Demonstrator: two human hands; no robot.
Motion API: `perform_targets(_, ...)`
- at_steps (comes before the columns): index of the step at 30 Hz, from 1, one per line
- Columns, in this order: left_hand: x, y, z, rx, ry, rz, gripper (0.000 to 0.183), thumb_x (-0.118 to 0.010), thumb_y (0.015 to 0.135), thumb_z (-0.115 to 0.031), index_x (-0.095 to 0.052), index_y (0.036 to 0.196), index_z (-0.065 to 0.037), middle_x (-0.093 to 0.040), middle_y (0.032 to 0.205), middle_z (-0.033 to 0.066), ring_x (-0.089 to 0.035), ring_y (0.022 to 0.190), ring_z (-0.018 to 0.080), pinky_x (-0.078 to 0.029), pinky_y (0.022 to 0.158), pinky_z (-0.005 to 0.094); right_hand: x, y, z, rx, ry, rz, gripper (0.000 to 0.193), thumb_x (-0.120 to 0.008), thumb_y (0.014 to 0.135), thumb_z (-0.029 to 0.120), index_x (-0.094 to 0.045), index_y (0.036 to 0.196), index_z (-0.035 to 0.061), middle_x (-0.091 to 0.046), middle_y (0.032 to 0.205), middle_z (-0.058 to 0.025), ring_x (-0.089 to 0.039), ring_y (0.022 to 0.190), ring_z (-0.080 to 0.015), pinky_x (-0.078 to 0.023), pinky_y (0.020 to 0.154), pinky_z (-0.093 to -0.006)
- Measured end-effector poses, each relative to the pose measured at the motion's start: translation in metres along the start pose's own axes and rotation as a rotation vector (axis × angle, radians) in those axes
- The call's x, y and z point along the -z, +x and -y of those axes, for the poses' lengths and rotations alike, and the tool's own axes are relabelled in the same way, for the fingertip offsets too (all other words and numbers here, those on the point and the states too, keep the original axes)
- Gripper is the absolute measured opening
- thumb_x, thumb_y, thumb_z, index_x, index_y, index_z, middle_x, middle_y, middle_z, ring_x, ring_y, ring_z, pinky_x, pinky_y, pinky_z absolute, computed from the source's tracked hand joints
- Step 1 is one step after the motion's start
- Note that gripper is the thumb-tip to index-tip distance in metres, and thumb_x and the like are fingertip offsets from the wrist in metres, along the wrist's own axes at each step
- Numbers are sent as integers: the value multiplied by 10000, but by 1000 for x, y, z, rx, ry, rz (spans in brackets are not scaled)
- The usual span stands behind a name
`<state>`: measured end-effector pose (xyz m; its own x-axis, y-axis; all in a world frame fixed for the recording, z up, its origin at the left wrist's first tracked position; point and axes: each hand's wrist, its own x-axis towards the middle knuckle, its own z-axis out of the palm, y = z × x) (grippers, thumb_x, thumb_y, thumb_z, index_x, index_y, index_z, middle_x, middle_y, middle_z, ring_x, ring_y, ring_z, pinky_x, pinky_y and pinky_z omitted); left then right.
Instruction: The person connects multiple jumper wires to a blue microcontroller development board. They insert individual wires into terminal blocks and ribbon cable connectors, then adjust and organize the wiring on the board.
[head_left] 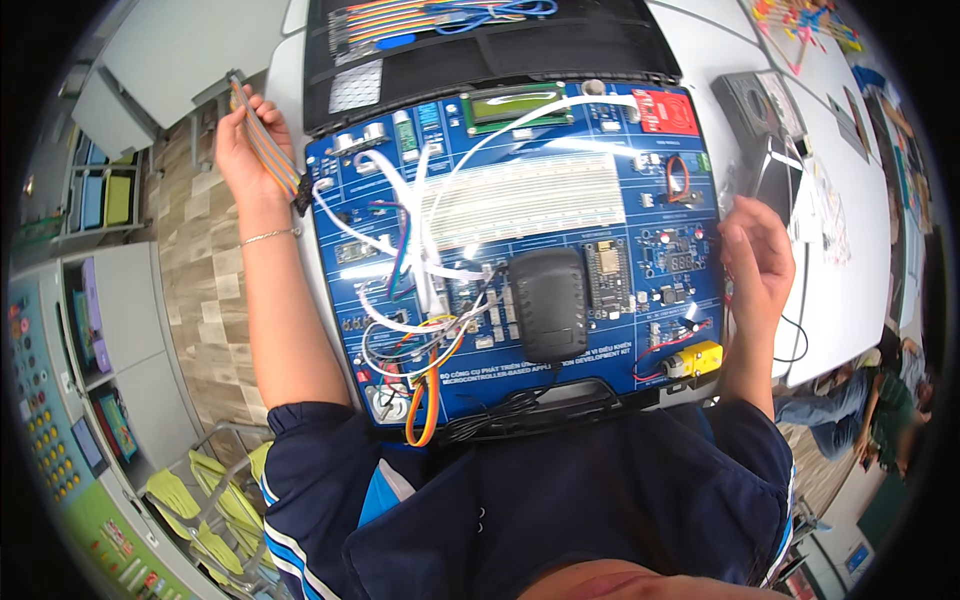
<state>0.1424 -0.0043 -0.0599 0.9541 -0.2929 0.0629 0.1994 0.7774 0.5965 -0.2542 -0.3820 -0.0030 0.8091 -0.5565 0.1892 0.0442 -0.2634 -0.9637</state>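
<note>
My left hand (pixel 250 150) is raised off the board's upper left corner, its fingers closed round a flat ribbon of multicoloured jumper wires (pixel 270 150) with black connector ends. My right hand (pixel 758 262) is beside the board's right edge with curled fingers; clear plastic shows near the fingertips, but what they grip cannot be made out. Between my arms lies a blue electronics kit board (pixel 600 352) in a black case. On it are a white breadboard (pixel 530 200), a black power adapter (pixel 548 305), loose white cables (pixel 400 190) and a yellow gear motor (pixel 693 360).
The open case lid (pixel 590 55) holds more ribbon wires and a blue cable (pixel 490 12). To the right on the white table (pixel 840 300) stand a dark meter (pixel 750 100) and a black-and-white object (pixel 778 182). Green chairs (pixel 210 510) are at lower left; people sit far right.
</note>
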Motion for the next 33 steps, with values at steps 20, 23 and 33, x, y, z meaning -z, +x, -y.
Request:
perform_targets(20, -13, -6, 1, 42, 79, -81, 289, -594, 901, -129, -606, 1172, -28, -616, 904, 56, -503, 693, 150, -426, 556, 265, 9, 3, -10, 37, -80, 14, 328, -663, 1002, 71, -611, 1313, -18, -657, 980, -40, -505, 751, -41, -380, 646, -183)
perform_targets(23, -15, -6, 2, 43, 81, -75, 283, -595, 898, -127, -604, 1163, -29, -616, 897, 55, -473, 654, 137, -407, 531, 258, 10, 3, -11, 30, -97, 12, 331, -655, 1005, 68, -605, 1320, -21, -657, 983, -42, -497, 739, -38, -371, 634, -178)
perform_targets(33, -19, -8, 3, 21, 60, -85, 266, -570, 926, -107, -612, 1157, 19, -609, 905, 71, -374, 595, 117, -304, 479, 244, 10, 4, -13, 6, -119, -11, 324, -634, 1015, 67, -603, 1324, -24, -640, 964, -28, -454, 697, -17, -332, 593, -165)
